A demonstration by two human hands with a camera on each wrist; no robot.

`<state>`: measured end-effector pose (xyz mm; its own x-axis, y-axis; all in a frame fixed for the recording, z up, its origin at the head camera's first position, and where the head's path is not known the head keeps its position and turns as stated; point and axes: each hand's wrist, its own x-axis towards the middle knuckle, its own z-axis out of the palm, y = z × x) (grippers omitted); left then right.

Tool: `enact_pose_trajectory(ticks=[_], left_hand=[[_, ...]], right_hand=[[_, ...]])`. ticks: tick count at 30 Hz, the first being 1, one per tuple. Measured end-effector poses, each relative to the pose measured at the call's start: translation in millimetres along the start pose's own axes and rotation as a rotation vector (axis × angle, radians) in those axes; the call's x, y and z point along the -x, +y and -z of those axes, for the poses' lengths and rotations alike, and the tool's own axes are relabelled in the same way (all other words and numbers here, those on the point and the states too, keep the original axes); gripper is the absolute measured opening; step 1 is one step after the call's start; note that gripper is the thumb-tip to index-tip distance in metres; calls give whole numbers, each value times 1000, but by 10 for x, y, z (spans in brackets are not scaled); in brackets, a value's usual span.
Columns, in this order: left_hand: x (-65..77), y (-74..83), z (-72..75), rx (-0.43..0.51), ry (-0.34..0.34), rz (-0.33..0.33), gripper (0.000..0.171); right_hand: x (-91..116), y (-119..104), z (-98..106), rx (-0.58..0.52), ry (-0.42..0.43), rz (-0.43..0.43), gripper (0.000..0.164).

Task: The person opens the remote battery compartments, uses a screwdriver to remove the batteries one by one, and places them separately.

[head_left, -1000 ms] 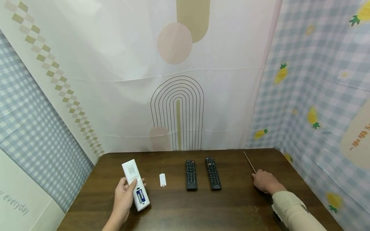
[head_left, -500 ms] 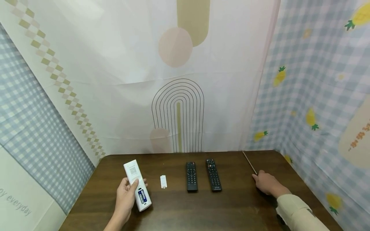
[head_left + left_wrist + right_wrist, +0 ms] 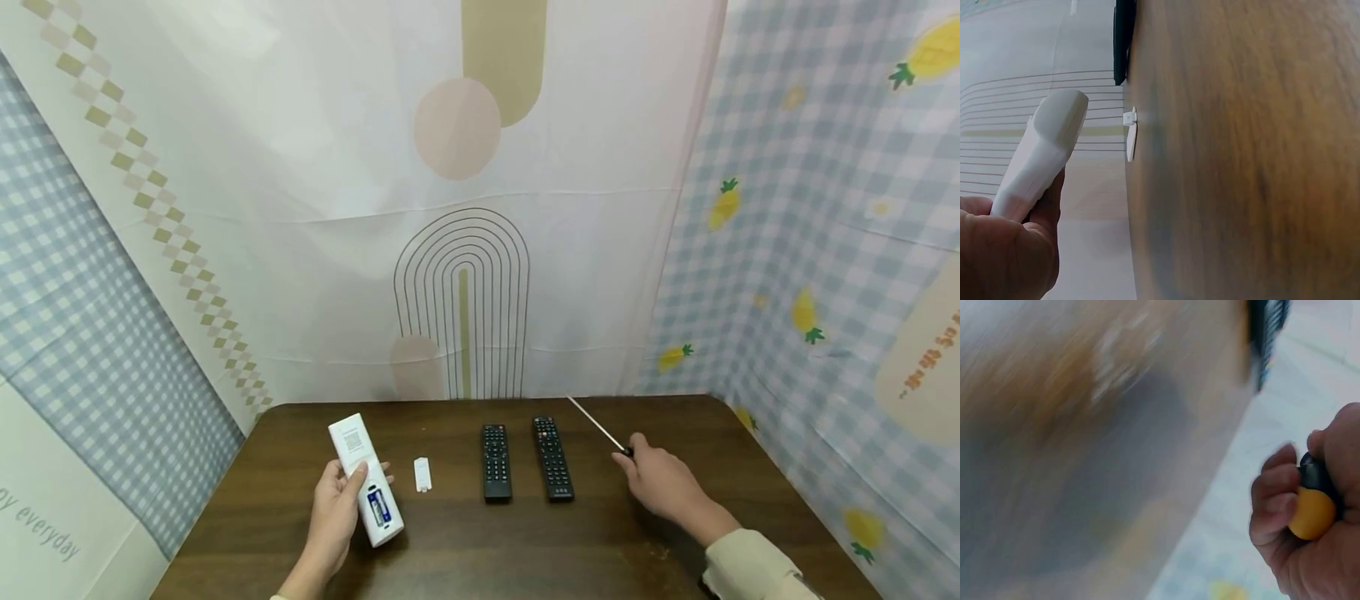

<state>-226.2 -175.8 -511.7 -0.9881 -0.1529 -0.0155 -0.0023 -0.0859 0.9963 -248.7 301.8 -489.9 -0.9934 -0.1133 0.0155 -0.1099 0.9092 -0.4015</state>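
My left hand (image 3: 334,510) grips a white remote control (image 3: 352,442), its back turned up and thumb laid across it. The battery compartment is uncovered, and blue batteries (image 3: 378,507) show inside. Beside it on the table lies a small white battery cover (image 3: 422,474). My right hand (image 3: 663,483) holds a screwdriver (image 3: 595,423) with a long thin shaft pointing to the far left. In the right wrist view, fingers curl round its black and yellow handle (image 3: 1314,512). From the left wrist camera the white remote (image 3: 1047,144) appears end-on, raised off the table.
Two black remote controls, one nearer the middle (image 3: 496,463) and one to its right (image 3: 552,460), lie face up between my hands. The brown wooden table (image 3: 480,550) ends at a white patterned cloth (image 3: 322,275) behind. A checked cloth (image 3: 780,250) hangs on the right.
My right hand has lifted the screwdriver and moved left towards the black remotes, its shaft swinging left. The left hand with the white remote has shifted slightly right.
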Motion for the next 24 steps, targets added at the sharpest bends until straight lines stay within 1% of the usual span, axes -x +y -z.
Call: enact_pose_trajectory(ticks=[4, 8, 11, 14, 19, 24], left_hand=[[3, -6, 8, -3, 8, 2, 33], [-7, -5, 10, -22, -4, -1, 35], [-19, -5, 13, -21, -10, -8, 33], [-34, -1, 20, -15, -11, -16, 31], [-67, 28, 29, -6, 0, -26, 32], [-115, 75, -3, 19, 17, -29, 33]], right_hand=[[60, -288, -3, 0, 48, 74, 28], [113, -493, -51, -10, 36, 113, 26], [127, -605, -104, -9, 24, 124, 24], [122, -696, -162, 2, 32, 160, 26], [104, -887, -269, 10, 46, 272, 29], [124, -1171, -381, 4, 64, 413, 30]])
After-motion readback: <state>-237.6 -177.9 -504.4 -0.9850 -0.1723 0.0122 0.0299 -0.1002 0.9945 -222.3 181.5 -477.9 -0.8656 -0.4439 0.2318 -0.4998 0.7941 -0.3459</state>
